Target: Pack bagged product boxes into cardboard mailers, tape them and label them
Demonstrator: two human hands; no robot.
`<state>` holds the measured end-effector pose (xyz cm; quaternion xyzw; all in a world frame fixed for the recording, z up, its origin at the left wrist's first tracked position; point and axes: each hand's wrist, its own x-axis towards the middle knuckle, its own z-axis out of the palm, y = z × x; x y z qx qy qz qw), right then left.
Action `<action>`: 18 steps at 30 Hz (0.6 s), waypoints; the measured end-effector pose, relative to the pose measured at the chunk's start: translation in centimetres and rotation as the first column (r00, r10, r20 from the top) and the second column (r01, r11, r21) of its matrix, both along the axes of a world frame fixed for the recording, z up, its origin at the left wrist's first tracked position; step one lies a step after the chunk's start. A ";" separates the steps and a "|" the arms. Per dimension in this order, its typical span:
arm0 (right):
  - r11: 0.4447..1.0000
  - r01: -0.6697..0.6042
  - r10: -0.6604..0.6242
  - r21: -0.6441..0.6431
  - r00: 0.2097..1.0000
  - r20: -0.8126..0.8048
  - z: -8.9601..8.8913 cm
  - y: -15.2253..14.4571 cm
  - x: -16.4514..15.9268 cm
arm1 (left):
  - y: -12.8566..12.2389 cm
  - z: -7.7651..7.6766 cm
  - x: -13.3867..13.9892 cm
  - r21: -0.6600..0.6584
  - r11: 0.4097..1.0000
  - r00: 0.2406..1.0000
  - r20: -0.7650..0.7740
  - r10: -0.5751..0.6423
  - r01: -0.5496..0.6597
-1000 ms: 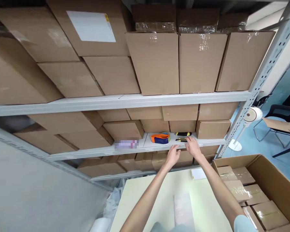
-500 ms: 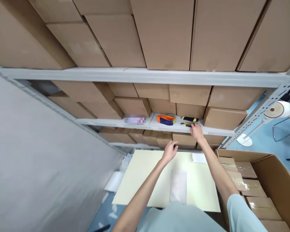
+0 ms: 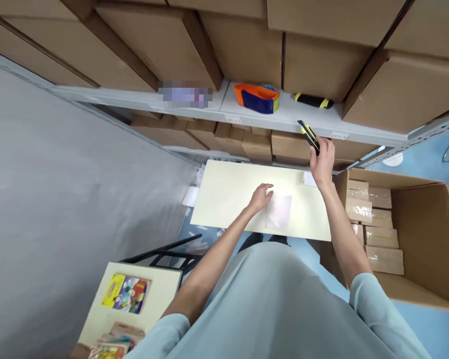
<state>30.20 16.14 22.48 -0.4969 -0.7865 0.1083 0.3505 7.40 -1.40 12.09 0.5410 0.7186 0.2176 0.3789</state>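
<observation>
My right hand [image 3: 324,162] is closed around a black and yellow utility knife [image 3: 309,137], whose front end points up and left just before the shelf edge. My left hand [image 3: 260,197] is over the pale tabletop [image 3: 224,199], fingers curved and apart with nothing in them. Close to its fingertips is a pinkish, see-through flat packet [image 3: 279,212] on the table. On the shelf lies a second black and yellow tool [image 3: 314,101], to the right of an orange, blue and yellow band-shaped roll [image 3: 257,97].
Cardboard boxes [image 3: 243,50] fill the shelves. A big open carton [image 3: 422,234] with small taped boxes stands right of the table. A white item [image 3: 310,179] lies on the table's far right. At lower left, a side table [image 3: 160,284] bears colourful booklets [image 3: 127,293].
My right hand has picked the utility knife off the shelf and drawn it back toward me. My left hand stays over the table. The view has tilted down, showing the side table.
</observation>
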 end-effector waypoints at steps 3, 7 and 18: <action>0.996 0.038 -0.047 -0.082 0.993 -0.106 -4.0 -7.1 -0.1 | -2.8 -3.3 0.1 -0.177 0.984 1.000 0.013 -0.019 0.021; 0.952 0.095 -0.136 -0.290 0.983 -0.124 -11.6 -16.9 -1.7 | -5.6 -6.4 0.5 -0.275 0.960 0.999 0.014 -0.052 0.054; 0.740 0.328 -0.331 -0.588 0.937 0.107 -21.1 -26.4 -6.9 | -6.7 -11.2 1.3 -0.134 0.982 0.985 0.131 -0.112 0.130</action>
